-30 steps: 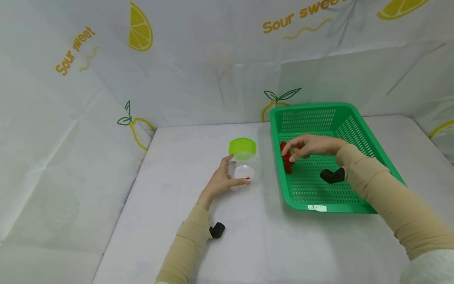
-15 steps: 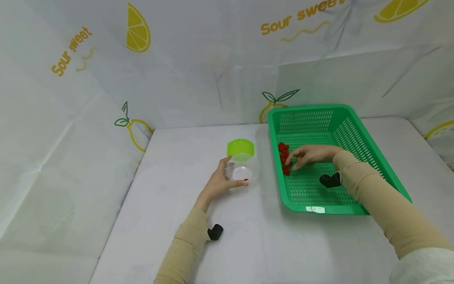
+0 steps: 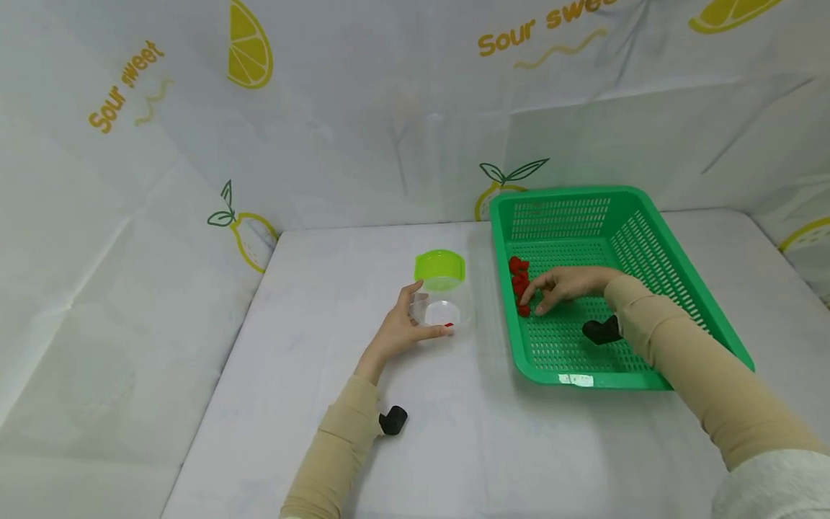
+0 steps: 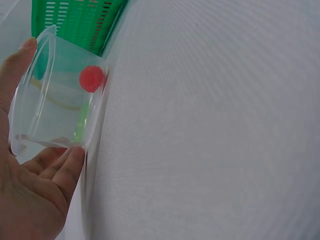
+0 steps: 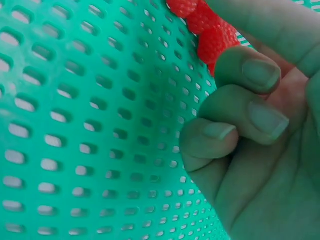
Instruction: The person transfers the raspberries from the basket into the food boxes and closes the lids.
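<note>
My left hand [image 3: 403, 328] grips a clear plastic tub [image 4: 62, 85] standing on the table, thumb on its near side and fingers round the left. One red bumpy berry [image 4: 91, 79] shows through the wall, low in the tub. A lime-green lid [image 3: 440, 265] lies just behind it. My right hand [image 3: 565, 285] reaches into the green basket [image 3: 583, 380], index fingertip right at the front end of a row of red berries [image 3: 519, 274] along the left wall. Its thumb stands apart from the index; the other fingers [image 5: 240, 112] are bent in the right wrist view.
The basket stands right of the tub, with a narrow strip of white-covered table [image 3: 337, 303] between them. A white sheet [image 3: 363, 122] printed with lemons hangs behind the table. Black wrist cameras [image 3: 393, 420] jut from both sleeves.
My right hand has lowered and moved toward the near end of the berry row, uncovering the berries behind. My left hand keeps its hold on the tub.
</note>
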{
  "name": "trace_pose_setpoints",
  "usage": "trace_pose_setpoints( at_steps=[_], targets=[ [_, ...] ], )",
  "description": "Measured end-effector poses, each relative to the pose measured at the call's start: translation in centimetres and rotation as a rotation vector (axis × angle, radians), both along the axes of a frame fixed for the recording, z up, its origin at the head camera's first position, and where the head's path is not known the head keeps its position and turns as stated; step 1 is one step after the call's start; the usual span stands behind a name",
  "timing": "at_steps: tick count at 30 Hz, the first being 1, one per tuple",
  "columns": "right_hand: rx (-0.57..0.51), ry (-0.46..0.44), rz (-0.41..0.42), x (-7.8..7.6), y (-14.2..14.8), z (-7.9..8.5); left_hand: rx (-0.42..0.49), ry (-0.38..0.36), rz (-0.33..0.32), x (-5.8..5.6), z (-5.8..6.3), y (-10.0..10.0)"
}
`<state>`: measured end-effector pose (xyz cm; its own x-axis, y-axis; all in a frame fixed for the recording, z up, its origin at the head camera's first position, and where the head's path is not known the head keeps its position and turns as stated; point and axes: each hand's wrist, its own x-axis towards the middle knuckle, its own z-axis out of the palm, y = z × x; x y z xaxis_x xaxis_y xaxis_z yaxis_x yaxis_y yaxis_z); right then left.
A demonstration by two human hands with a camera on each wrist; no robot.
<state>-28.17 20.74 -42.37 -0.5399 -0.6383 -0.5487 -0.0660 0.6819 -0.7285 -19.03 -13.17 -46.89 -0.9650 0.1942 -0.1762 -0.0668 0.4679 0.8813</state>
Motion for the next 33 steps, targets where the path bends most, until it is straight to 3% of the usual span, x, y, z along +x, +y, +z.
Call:
trace_pose_setpoints(
  at_steps=[16,23,33],
  targets=[
    [-0.003,0.083,0.028,-0.1,0.1,0.3,0.011,0.012,0.004,0.1,0.5,0.0],
    [0.012,0.158,0.1,0.1,-0.2,0.4,0.002,0.013,-0.004,-0.1,0.7,0.1],
    [0.023,0.135,0.127,0.4,-0.7,-0.7,-0.022,-0.003,-0.004,0.0,0.1,0.1]
  ],
)
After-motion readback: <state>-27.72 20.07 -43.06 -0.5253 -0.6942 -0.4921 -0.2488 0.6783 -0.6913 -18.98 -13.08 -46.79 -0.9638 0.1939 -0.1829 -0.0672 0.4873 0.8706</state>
